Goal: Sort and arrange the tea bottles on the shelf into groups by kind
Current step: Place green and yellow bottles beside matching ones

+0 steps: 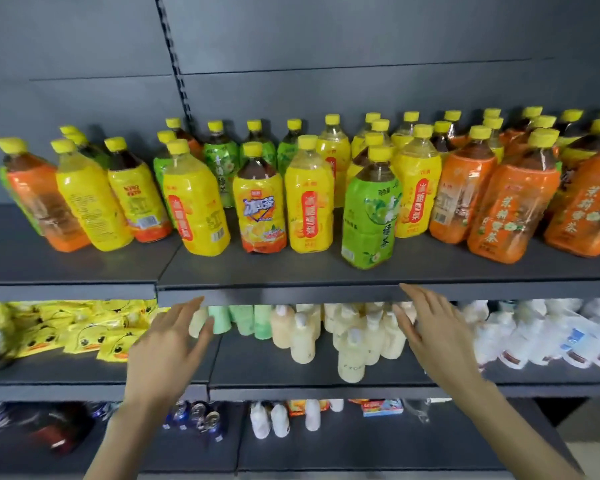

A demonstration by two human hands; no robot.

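We hold both hands empty, fingers straight and loosely spread, below the green-label bottle (371, 209). Our right hand (430, 327) is just below and right of it, and our left hand (174, 341) is well off to its lower left. The right is nearer, so the reach would go up over the shelf edge (291, 289). The bottle stands upright, its long axis vertical, forward of its row. Yellow-label bottles (309, 202) stand just beside it on either side, with orange-label bottles (465, 199) farther right. It has a yellow cap, dark tea at the shoulder and a glossy green wrap.
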